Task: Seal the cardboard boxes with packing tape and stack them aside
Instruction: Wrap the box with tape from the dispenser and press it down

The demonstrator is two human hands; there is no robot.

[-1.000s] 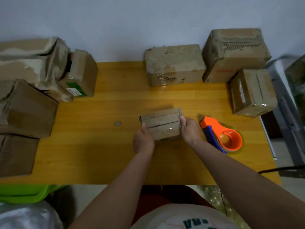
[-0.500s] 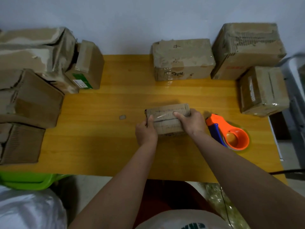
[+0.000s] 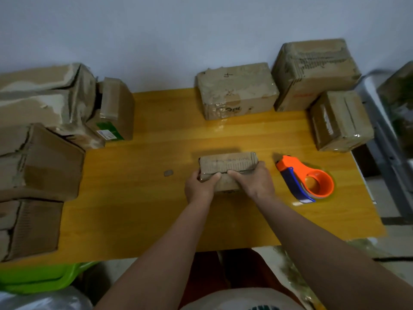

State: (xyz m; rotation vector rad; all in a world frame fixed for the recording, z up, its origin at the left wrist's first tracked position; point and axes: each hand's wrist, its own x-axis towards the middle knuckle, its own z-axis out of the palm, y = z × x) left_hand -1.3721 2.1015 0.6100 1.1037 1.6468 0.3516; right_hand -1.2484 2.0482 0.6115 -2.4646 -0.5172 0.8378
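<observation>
Small box mid-worktop, long axis parallel to front edge. Left hand and right hand grip it, thumbs pressing top. Contents unseen.

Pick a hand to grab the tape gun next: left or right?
Right. The tape gun lies on the table just beside the right hand, nothing between. The left hand grips the box's far side and could steady it.

Both thumbs now meet atop the small box, the left hand and right hand having slid inward from its ends.
</observation>
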